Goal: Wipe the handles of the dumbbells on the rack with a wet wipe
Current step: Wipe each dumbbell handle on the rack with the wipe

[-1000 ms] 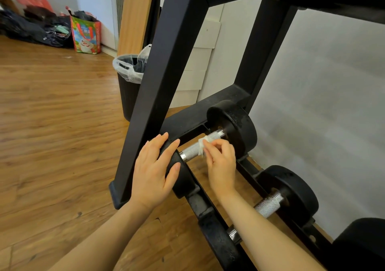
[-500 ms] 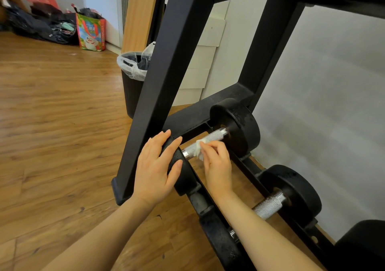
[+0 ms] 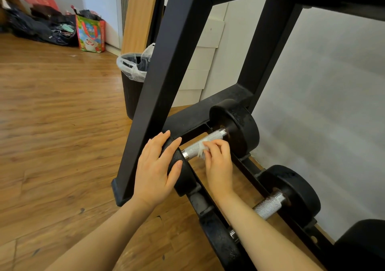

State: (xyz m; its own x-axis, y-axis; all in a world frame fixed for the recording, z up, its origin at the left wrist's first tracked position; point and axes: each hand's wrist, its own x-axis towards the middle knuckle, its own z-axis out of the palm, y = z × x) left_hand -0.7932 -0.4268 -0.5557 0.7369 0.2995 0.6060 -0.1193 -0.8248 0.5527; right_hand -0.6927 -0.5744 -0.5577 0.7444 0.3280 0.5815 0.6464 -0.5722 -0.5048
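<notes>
Pinching a wipe (image 3: 201,148) against the dumbbell handle (image 3: 205,143), the right hand (image 3: 218,166) works while the left hand (image 3: 155,170) rests flat, fingers straight, on the near weight (image 3: 183,177).

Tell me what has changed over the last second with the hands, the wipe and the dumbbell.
Little. The right hand slid the wet wipe along the dumbbell handle, towards the near weight at half a second ago and back towards mid-handle now. Its grip on the wipe held throughout. The left hand stayed flat on the near weight; the dumbbell stayed on the rack.
</notes>
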